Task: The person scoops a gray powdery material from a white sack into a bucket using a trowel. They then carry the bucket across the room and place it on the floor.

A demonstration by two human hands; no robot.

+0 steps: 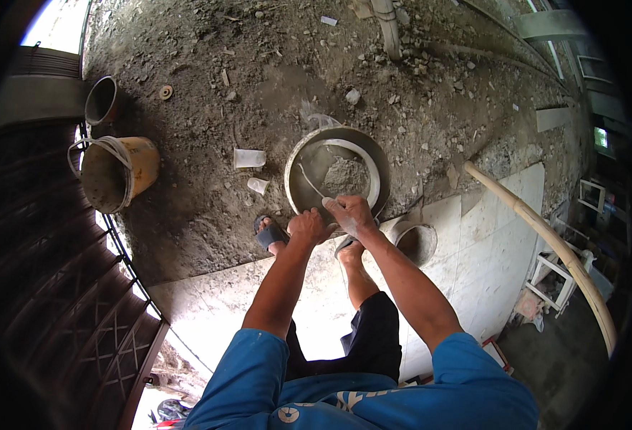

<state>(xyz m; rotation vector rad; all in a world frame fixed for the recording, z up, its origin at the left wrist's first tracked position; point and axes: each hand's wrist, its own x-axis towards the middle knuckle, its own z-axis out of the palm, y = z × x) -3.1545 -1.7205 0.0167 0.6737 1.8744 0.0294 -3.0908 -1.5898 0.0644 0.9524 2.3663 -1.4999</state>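
Note:
In front of my feet stands a round basin (pixel 382 161) with a heap of grey, cement-like mix (pixel 346 176) and wet grey slurry around it. My left hand (pixel 310 226) is closed on the basin's near rim. Close beside it, my right hand (pixel 351 215) is closed round the near end of a thin pale rod-like tool (pixel 310 179). The tool reaches over the inside of the basin, left of the heap. Its exact kind cannot be made out, and the end in my hand is hidden.
Two plastic cups (pixel 249 158) (pixel 258 185) lie left of the basin. Farther left are a yellow bucket (pixel 144 172) on its side and another bucket (pixel 101 100). Near my right foot sits a round container (pixel 416 244). A bamboo pole (pixel 538 223) slants across the right; rubble covers the dirt floor.

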